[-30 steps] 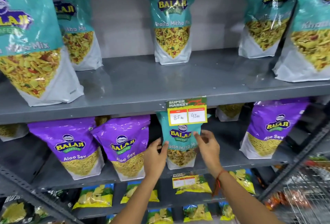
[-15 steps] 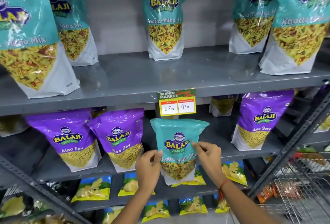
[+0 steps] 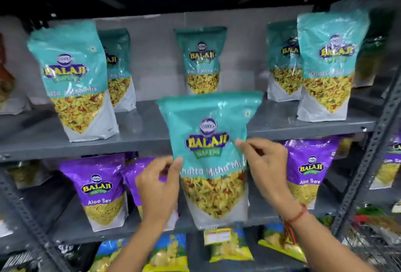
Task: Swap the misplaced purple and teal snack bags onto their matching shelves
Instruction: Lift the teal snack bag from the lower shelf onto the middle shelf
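Note:
I hold a teal snack bag upright in front of the shelving, its top level with the upper shelf. My left hand pinches its left edge and my right hand pinches its right edge. Several teal bags stand on the upper shelf, among them one at the left, one at the back middle and one at the right. On the lower shelf stand purple bags, one at the left, one partly hidden behind my left hand and one at the right.
Yellow and blue chip packets fill the shelf below. A perforated grey upright rises at the right, with a wire basket beyond it. Bare grey shelf shows between the left teal bag and the right ones on the upper shelf.
Both hands have pulled the teal bag out from the lower shelf among the purple bags and raised it; it now reaches the upper shelf's level. The view has tilted upward.

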`<state>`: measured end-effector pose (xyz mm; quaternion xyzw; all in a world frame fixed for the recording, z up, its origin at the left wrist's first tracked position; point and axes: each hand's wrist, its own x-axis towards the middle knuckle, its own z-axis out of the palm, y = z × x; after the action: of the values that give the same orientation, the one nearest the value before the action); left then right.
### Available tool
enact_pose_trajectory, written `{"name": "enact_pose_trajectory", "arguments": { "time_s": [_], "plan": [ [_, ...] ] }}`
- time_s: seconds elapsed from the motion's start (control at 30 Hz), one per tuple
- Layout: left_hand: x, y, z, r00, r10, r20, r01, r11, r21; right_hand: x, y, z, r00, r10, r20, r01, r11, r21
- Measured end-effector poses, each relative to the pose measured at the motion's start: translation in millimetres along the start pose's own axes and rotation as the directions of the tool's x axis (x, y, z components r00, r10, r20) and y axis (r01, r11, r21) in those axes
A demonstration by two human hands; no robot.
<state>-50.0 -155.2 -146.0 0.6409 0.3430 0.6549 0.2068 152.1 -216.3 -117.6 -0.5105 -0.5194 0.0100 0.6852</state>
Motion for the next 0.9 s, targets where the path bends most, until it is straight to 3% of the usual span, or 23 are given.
{"name": "enact_pose_trajectory", "arguments": {
  "time_s": [0.1,0.23,0.67,0.9],
  "plan": [
    [62.4,22.3,5.1,0.991,0.123,-0.053,-0.121,0.992,0.036,55.4,-31.0,13.4,0.996,-0.081,-0.021,0.082,0.995,0.056],
    [131.5,31.4,17.2,0.984,0.131,-0.120,-0.124,0.990,0.068,116.5,-47.8,40.3,0.993,-0.115,-0.022,0.115,0.993,0.033],
    [199.1,3.0,43.6,0.988,0.070,-0.136,-0.041,0.977,0.208,180.6,16.0,103.3,0.994,0.101,0.038,-0.106,0.984,0.144],
    [195.8,-1.5,36.2,0.999,0.026,-0.042,-0.023,0.997,0.068,171.7,24.2,102.8,0.982,0.176,0.063,-0.185,0.964,0.190]
  ]
}}
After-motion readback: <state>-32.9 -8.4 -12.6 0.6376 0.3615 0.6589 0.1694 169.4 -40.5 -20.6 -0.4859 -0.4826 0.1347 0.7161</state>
